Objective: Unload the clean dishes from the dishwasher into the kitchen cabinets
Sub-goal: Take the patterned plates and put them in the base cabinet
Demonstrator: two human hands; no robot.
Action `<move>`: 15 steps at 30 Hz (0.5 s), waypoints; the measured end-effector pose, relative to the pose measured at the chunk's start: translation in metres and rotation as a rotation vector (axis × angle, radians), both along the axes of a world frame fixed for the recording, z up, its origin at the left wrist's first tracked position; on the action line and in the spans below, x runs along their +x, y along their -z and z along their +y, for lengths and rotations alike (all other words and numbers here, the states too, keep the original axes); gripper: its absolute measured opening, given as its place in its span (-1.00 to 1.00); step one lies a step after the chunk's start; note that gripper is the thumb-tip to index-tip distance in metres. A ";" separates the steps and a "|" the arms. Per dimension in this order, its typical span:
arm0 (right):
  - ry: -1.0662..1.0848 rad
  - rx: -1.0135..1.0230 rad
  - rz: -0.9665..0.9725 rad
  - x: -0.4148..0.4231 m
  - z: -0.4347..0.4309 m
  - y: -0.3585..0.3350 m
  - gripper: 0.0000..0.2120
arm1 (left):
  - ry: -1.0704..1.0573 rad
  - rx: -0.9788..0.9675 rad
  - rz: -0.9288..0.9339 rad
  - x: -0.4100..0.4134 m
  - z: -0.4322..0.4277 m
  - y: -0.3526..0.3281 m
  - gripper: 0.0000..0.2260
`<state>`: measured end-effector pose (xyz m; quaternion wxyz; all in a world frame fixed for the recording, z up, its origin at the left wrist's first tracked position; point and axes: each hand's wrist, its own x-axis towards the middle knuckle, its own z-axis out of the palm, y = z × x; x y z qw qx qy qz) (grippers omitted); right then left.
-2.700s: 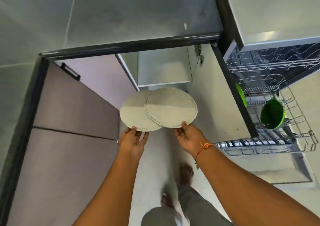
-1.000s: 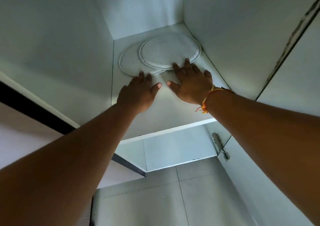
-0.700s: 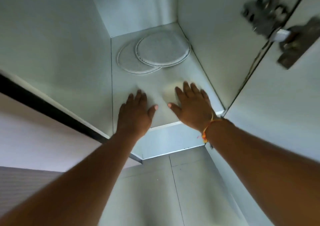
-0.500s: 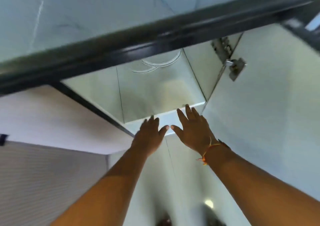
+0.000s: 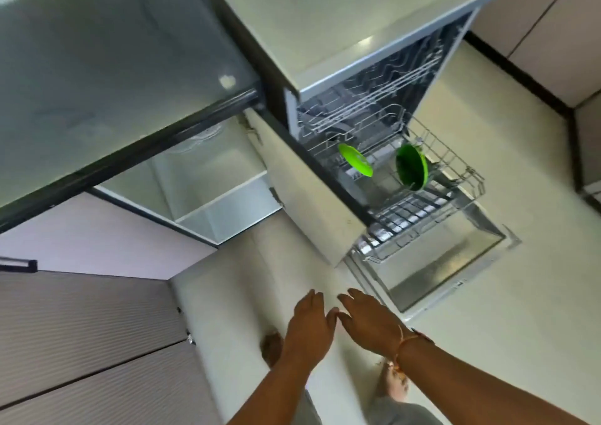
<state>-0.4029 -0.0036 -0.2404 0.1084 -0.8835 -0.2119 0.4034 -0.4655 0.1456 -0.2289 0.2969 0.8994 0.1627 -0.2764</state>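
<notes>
The two pale plates have been left on the cabinet shelf (image 5: 208, 177) and both hands withdrawn: left hand (image 5: 309, 328) and right hand (image 5: 369, 325) are spread, empty. Two green dishes (image 5: 411, 167) remain in the dishwasher rack (image 5: 455, 177), near its front edge, to be fetched next.

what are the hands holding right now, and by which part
Nothing: the left hand and right hand are both open and empty.

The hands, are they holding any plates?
No, the left hand and right hand are both empty, open above the floor.
</notes>
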 end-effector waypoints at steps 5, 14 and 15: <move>0.205 0.004 -0.060 0.007 -0.121 -0.039 -0.49 | 0.084 -0.078 0.012 0.019 -0.108 -0.041 -0.43; 0.534 0.140 -0.137 0.068 -0.205 -0.080 -0.48 | -0.099 -0.179 -0.047 0.105 -0.210 -0.078 -0.46; 0.567 0.157 -0.133 0.076 -0.205 -0.081 -0.48 | -0.120 -0.180 -0.047 0.115 -0.213 -0.078 -0.45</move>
